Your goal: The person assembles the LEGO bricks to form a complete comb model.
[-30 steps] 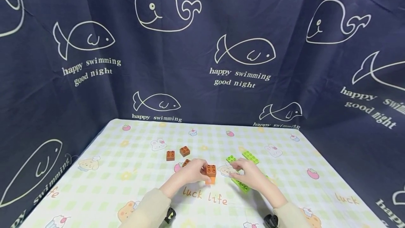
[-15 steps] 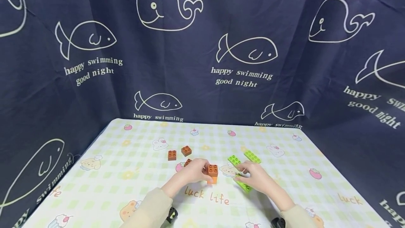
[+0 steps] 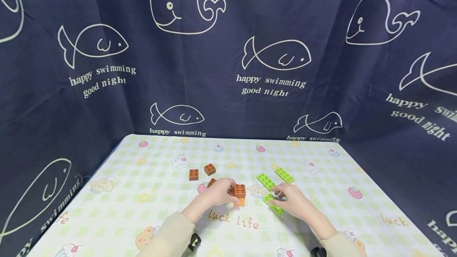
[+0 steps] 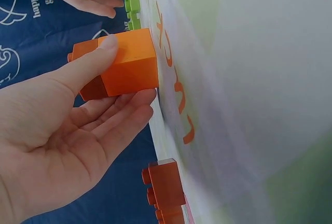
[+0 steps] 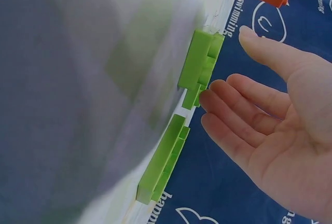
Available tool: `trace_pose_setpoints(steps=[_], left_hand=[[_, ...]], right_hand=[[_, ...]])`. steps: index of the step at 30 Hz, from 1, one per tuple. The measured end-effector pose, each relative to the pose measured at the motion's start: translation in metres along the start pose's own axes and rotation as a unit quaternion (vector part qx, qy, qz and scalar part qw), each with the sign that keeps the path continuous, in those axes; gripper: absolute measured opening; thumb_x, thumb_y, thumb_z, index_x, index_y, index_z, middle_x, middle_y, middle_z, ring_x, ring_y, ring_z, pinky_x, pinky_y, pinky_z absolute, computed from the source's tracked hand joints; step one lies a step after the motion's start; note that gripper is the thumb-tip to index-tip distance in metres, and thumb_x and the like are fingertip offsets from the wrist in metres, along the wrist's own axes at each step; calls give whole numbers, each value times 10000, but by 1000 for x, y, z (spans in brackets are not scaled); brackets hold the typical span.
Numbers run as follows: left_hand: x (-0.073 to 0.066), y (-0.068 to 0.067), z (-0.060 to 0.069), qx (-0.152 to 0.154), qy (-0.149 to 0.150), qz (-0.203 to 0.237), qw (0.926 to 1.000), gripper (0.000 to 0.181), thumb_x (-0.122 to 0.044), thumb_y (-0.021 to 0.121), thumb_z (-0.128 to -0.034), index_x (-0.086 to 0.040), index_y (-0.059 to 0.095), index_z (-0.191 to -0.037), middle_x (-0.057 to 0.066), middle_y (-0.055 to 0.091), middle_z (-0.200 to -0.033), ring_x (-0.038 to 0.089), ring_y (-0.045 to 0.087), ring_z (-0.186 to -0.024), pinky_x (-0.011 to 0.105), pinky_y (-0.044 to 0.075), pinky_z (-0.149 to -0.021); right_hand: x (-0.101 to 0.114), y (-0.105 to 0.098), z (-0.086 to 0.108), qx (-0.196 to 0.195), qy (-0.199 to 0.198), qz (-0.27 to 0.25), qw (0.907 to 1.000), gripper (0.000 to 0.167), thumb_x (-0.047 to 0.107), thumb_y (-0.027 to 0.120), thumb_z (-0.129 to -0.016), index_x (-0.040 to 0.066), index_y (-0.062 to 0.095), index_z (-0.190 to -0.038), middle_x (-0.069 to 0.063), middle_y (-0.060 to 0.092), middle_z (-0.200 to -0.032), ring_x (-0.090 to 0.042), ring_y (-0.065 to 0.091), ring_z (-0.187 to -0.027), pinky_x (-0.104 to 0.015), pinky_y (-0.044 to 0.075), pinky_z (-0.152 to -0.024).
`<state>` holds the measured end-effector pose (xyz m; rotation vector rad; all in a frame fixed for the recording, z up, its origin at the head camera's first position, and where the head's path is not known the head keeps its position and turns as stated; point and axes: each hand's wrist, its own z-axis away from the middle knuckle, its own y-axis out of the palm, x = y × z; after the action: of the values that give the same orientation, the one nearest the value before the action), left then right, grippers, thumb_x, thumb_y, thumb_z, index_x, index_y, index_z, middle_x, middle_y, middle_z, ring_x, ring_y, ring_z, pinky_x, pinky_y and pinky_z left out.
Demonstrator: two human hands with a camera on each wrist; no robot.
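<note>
Near the middle of the table my left hand (image 3: 222, 192) pinches a stack of two bricks, a brown one (image 3: 239, 190) on top of an orange one (image 3: 239, 201). In the left wrist view the thumb lies across the join of the orange brick (image 4: 132, 60) and the brown one. My right hand (image 3: 290, 199) hovers over the green bricks, fingers loosely bent and apart from the thumb, holding nothing. Beside its fingertips lie a near green brick (image 3: 273, 204) and a farther one (image 3: 265, 181). The right wrist view shows the open palm (image 5: 285, 115) beside the green bricks (image 5: 199, 60).
Two brown bricks (image 3: 194, 175) (image 3: 210, 169) lie left of centre, and a third (image 3: 212, 183) is partly hidden behind my left hand. Another green brick (image 3: 284, 175) lies behind the right hand. A dark patterned curtain (image 3: 228, 70) stands around the table's back and sides.
My right hand has drawn slightly right and lower, uncovering more of the green bricks. My left hand still holds the stack in about the same place.
</note>
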<state>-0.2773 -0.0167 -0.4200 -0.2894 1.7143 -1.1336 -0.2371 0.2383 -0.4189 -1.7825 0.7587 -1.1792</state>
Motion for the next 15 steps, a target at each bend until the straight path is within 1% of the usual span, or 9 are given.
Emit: trace_pose_setpoints(steps=[7, 12, 15], left_hand=[[1, 1, -4, -13, 54, -29, 10000, 266, -258, 774, -767, -92, 617, -904, -61, 566, -766, 48, 481, -666, 185, 426, -615], [4, 2, -3, 2, -11, 46, 10000, 262, -244, 774, -768, -88, 616, -906, -50, 566, -772, 56, 481, -669, 193, 425, -615], [4, 1, -1, -3, 3, 107, 9999, 259, -237, 774, -768, -85, 614, -904, -45, 567, -769, 58, 479, -666, 197, 424, -612]], right_hand=[[-2, -1, 0, 45, 326, 82, 9994, 357, 220, 754, -768, 7, 674, -1042, -23, 655, -870, -119, 581, -748, -270, 513, -679], [-2, 0, 1, 158, 290, 20, 9995, 370, 231, 761, -762, -7, 675, -1031, -19, 640, -845, -111, 549, -715, -225, 480, -628], [-1, 1, 2, 182, 254, -2, 9995, 397, 233, 775, -743, -21, 673, -1031, -11, 628, -829, -100, 512, -689, -205, 452, -605]])
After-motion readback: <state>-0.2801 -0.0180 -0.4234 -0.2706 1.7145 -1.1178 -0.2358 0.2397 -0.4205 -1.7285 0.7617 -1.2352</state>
